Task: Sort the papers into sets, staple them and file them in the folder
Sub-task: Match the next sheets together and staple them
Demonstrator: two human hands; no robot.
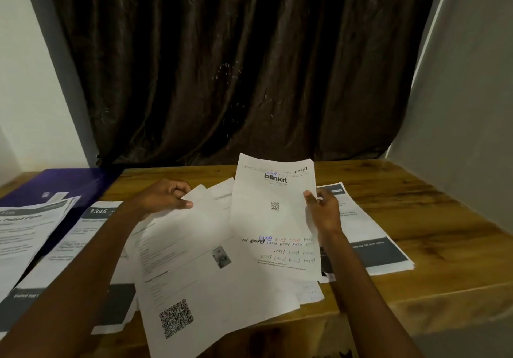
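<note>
Wooden brown surface (402, 219) bearing printed white paper stacks; left hand (163, 196) pinching QR-coded white sheet (194, 274), right hand (326, 210) gripping handwritten white "blinkit" sheet (274, 219); purple flat folder (55, 185) at left.

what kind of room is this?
Probably a home room used as a desk corner, not an office: a dark curtain hangs behind a wooden table set between plain walls, with printed papers spread on it.

White papers (211, 260) with black QR codes, a purple folder (69, 182), dark brown curtain (222, 66), wood-grain table (416, 219).
</note>
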